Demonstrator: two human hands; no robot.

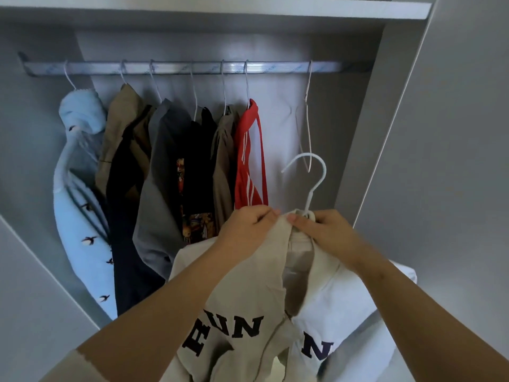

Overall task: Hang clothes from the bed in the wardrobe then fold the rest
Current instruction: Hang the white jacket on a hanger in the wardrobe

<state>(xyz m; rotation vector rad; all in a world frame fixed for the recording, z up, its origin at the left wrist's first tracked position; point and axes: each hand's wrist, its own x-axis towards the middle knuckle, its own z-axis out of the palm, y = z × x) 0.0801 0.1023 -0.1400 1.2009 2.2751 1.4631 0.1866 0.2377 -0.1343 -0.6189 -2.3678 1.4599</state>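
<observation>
Nearest me, filling the lower middle of the frame, the cream sweatshirt with dark block letters [248,312] droops from its neckline. It is threaded onto the white coated hanger [316,189] but not yet in the wardrobe. My left grip [248,224] is pinched on the collar edge, thumb and fingers closed on the cloth. My right grip [325,230] is curled round the collar and the hanger's neck just under the hook, and the two nearly touch at frame centre. I judge the step in hand to be seating the collar. I would draw the cloth evenly over both arms of the hanger before lifting, or the weight may slide off one side; those arms are hidden under the fabric. The hook opens toward the left of the frame and stands free above my knuckles. Beyond, at middle left, hang a red top with white stripes [249,155], a row of tan, grey, black and olive garments [162,166], and a pale blue hoodie with small birds [80,166]. Right of the red top dangles an empty white wire hanger [309,144], with bare silver rail [179,68] between them. That gap is where I would aim the hook, lifting with the right grip and steadying the hanging cloth with the left, under the white shelf [220,11] along the top.
</observation>
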